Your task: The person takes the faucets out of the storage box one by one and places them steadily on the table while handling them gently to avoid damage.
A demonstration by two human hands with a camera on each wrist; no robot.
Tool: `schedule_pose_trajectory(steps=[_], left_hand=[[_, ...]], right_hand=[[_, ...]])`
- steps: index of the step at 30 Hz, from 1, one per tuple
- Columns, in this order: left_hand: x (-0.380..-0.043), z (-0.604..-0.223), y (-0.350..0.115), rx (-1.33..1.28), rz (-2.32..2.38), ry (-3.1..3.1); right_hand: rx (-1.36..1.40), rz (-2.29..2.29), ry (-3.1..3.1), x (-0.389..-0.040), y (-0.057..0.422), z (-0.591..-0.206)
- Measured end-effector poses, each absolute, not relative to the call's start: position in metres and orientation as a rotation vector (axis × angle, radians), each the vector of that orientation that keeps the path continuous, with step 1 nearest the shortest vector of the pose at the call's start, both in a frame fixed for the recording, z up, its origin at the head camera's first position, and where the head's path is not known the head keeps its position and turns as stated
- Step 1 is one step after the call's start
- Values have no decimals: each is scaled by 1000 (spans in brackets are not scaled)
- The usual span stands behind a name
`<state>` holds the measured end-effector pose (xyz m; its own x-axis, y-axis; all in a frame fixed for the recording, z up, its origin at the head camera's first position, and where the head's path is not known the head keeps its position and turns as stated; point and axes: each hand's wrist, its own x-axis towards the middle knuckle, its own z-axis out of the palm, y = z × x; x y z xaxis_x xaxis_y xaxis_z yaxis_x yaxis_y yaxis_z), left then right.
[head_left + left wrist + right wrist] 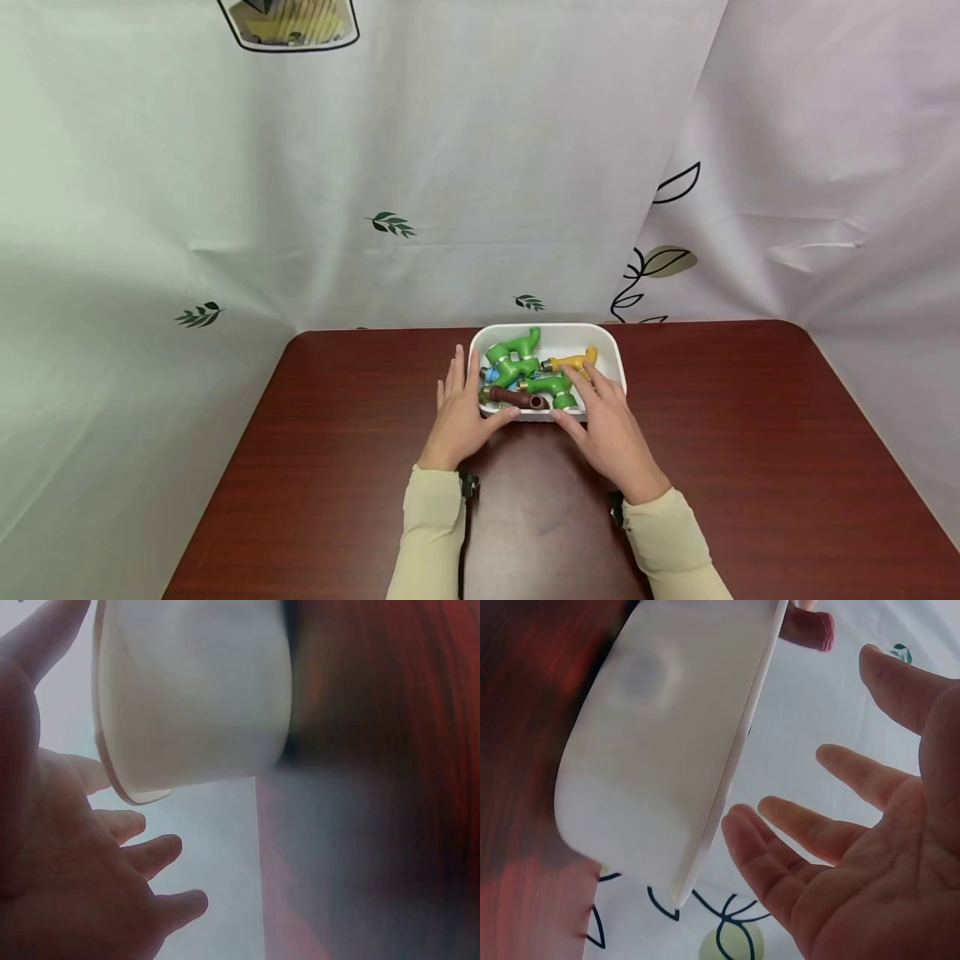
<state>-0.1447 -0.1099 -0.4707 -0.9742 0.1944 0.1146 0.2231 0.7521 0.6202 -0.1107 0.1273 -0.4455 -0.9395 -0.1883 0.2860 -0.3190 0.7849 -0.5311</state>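
A white plastic basin (pixel 613 354) stands near the table's back edge and holds several plastic water taps. Green taps (pixel 551 385) lie in the middle, a yellow tap (pixel 576 361) to the right, a brown tap (pixel 513 397) along the front, and blue parts (pixel 491 375) partly hidden beneath. My left hand (pixel 459 421) is at the basin's left side, fingers straight, thumb by the front rim. At the front right, my right hand (pixel 613 433) has its fingers extended at the rim. Both wrist views show spread fingers beside the basin's outer wall (pixel 195 697); neither hand grips anything.
The basin stands on a dark red-brown wooden table (pixel 337 458). White cloth (pixel 480 167) with leaf prints hangs behind the table and along its sides. Black straps (pixel 469 486) sit at the wrists, below light sleeves (pixel 435 533).
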Motion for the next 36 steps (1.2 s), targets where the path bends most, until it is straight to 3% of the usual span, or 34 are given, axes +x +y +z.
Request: schedule_pose_trajectory(steps=[28, 36], left_hand=[[-149, -481, -109, -308, -1239, -2903], [-149, -479, -109, -327, -1254, -2864]], right_hand=[[707, 975, -2621, -127, 97, -451], [680, 999, -2645, -129, 92, -451]])
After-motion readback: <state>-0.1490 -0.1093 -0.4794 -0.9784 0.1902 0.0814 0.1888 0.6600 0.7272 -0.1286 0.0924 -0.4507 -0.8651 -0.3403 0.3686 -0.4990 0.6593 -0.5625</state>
